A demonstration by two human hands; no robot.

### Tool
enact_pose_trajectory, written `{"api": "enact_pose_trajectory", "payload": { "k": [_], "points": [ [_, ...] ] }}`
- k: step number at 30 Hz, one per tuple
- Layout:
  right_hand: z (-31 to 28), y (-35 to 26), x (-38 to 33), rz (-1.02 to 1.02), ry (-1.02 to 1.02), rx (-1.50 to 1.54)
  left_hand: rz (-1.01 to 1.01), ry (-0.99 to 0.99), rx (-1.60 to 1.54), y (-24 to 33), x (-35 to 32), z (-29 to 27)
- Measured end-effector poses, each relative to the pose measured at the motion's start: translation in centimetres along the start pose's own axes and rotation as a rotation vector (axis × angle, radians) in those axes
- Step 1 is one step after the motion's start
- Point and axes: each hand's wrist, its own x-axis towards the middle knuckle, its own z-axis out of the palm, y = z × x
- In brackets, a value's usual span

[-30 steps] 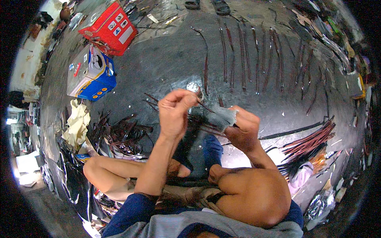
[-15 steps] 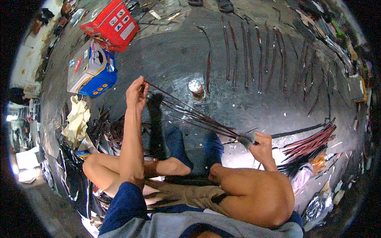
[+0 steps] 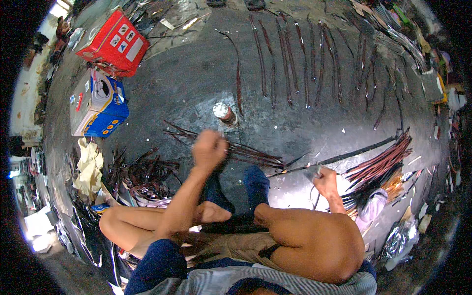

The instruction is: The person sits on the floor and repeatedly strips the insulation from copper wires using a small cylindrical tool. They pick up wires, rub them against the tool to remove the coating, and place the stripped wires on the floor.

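Note:
A bundle of thin, glossy dark brown strips (image 3: 255,154) stretches slantwise across the dark floor in front of me. My left hand (image 3: 209,150) is over its middle, closed like a fist and blurred; what its fingers hold, if anything, is hidden. To the right of the strips' near end is my right hand (image 3: 325,182), its fingers closed. A small greyish thing (image 3: 310,172) shows at its fingertips, too smeared to name. Beyond the strips stands a short round post with a whitish top (image 3: 221,110).
Many similar strips (image 3: 290,64) lie in a row at the far right. A reddish-brown bundle (image 3: 381,155) rests beside a long dark bar (image 3: 356,153). At left are a red box (image 3: 115,44), a blue-and-white box (image 3: 101,105), crumpled cream paper (image 3: 89,167) and tangled dark strips (image 3: 140,172).
My left hand has swung right and toward me, from the strips' far end to over their middle. The strips, stretched between my hands before, now lie lower, and my right hand is apart from them.

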Motion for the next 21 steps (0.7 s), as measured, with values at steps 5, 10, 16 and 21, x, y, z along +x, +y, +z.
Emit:
{"api": "enact_pose_trajectory", "payload": {
  "k": [5,10,16,21],
  "points": [
    [3.3,-1.8,4.2,-0.051,-0.109,-0.082,-0.263,-0.233,-0.067,6.4,5.4,13.3],
    [4.7,-6.2,5.7,0.076,-0.057,0.124,-0.831,-0.215,-0.022,9.4,8.8,20.2],
    [5.0,-5.5,7.1,-0.047,-0.01,0.051,-0.787,-0.123,-0.058,8.9,9.2,21.6],
    [3.0,-7.1,8.8,-0.36,0.097,-0.038,-0.226,-0.477,-0.004,11.4,8.5,15.8]
  ]
}}
